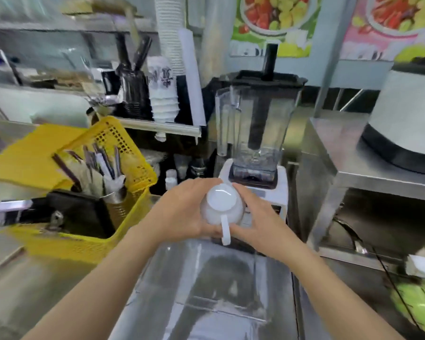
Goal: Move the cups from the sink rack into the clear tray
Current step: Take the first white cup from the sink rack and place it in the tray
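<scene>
A white cup (221,204) with a handle is held upside down, its flat base facing up and its handle pointing toward me. My left hand (182,212) grips its left side and my right hand (255,217) its right side. The cup hangs above the far end of the clear tray (172,278), a see-through plastic box on the steel counter below my arms. The tray's inside looks bare. The sink rack is not clearly in view.
A yellow perforated basket (133,173) with utensils and a black container stands to the left. A blender (255,133) on a white base stands right behind the cup. A steel shelf (353,173) with a white appliance is at right; green fruit (417,303) at lower right.
</scene>
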The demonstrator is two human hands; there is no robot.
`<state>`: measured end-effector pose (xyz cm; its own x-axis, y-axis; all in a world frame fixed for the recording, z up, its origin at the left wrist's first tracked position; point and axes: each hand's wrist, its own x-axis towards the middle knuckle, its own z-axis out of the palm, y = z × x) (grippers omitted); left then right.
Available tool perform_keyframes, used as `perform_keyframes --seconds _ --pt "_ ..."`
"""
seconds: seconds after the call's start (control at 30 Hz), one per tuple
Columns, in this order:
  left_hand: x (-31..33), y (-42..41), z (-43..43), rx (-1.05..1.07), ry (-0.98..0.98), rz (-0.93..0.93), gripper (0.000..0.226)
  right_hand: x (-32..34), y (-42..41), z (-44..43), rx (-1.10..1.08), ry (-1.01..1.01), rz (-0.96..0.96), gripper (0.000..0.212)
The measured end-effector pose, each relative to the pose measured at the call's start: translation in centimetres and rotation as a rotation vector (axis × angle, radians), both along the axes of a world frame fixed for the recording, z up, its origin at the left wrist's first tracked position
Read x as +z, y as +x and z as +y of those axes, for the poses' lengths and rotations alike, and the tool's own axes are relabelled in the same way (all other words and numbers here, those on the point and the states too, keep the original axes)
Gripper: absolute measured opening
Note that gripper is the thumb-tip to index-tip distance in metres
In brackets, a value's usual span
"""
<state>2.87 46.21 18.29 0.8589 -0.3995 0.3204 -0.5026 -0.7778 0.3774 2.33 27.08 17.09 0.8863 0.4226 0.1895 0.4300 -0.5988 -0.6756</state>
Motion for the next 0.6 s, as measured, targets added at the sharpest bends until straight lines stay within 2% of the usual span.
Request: perform_keyframes --seconds 0.2,0.4,0.6 --pt "-0.7 0.3 7.5 0.011 -0.001 0.144 0.051 -2.0 2.1 9.0 0.030 -0.074 0.011 0.062" --pt "-1.7 2.2 11.2 0.004 0.025 0.377 0.054 -4.1 3.7 13.2 -0.011 -0.158 0.045 0.059" --pt "-1.5 2.8 11.6 0.011 0.024 0.506 0.052 -4.6 4.5 14.0 -0.006 -0.192 0.038 0.056"
